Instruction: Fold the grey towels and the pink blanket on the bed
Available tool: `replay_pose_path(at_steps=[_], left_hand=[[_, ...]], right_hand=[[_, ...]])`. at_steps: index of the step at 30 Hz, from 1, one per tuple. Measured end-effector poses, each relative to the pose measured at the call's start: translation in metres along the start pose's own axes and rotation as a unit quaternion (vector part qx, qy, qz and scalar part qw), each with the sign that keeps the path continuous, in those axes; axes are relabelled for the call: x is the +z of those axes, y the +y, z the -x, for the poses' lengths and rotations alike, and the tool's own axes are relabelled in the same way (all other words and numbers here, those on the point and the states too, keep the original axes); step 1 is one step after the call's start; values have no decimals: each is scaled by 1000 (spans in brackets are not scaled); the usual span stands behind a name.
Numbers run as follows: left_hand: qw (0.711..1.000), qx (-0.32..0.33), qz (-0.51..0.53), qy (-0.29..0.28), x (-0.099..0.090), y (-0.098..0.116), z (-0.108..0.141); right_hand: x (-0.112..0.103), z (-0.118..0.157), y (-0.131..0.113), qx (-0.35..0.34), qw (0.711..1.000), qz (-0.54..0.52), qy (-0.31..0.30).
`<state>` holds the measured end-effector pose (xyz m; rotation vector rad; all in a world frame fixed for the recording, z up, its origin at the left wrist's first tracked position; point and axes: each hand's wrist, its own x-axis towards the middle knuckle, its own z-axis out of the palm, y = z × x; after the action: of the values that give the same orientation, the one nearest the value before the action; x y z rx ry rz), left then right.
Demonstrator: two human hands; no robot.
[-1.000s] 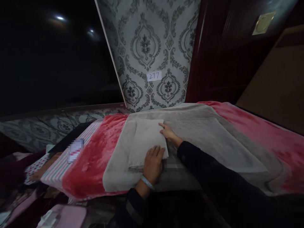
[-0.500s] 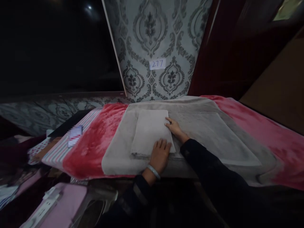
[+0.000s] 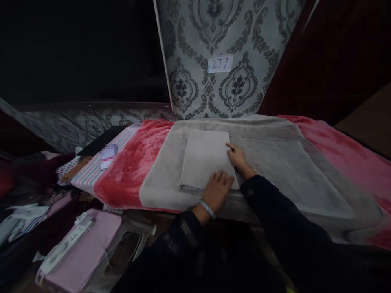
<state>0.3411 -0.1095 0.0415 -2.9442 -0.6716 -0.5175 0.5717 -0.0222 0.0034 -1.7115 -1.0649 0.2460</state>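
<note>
A light grey folded cloth (image 3: 206,156) lies as a flat, layered rectangle on a larger grey blanket (image 3: 165,171). My left hand (image 3: 217,189), with a pale bangle at the wrist, rests palm down on the cloth's near right corner, fingers stretched out. At the cloth's right edge is my right hand (image 3: 238,158). Its thumb and forefinger are apart and touch that edge; the other fingers are partly hidden. Neither hand lifts the cloth.
A red plush blanket (image 3: 131,167) and striped fabric (image 3: 87,175) extend to the left under the grey one. Lower left, a power strip (image 3: 65,248) lies on a pink surface (image 3: 97,232). Behind are a dark screen (image 3: 82,53) and a patterned wall (image 3: 210,97).
The view has shifted, so everything appears farther right and slightly higher. Both hands keep nearly the same places on the folded cloth, which looks unchanged.
</note>
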Motion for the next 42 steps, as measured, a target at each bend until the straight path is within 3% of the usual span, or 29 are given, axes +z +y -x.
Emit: replay_pose_path(at_steps=[4,10,15,20,32,42], left_hand=[[999,-38,-10,13,-15,-14,18],[984,-166,-42,50,-37,-53,64],[958,-278,30,64,-39,-86,79],[962,-251,86,69,-27,-98,82],[969,-211,24,128,-13,-104,88],[970,-220,15,97,-15,-103,84]], right_hand=[[-1,3,1,-17,1000,14,-3],[-3,8,-7,-22,997,70,-29],[-3,8,-14,12,999,47,-3],[-10,10,-19,37,997,74,3],[-11,14,-34,49,995,92,1],[-32,60,-47,53,985,153,-68]])
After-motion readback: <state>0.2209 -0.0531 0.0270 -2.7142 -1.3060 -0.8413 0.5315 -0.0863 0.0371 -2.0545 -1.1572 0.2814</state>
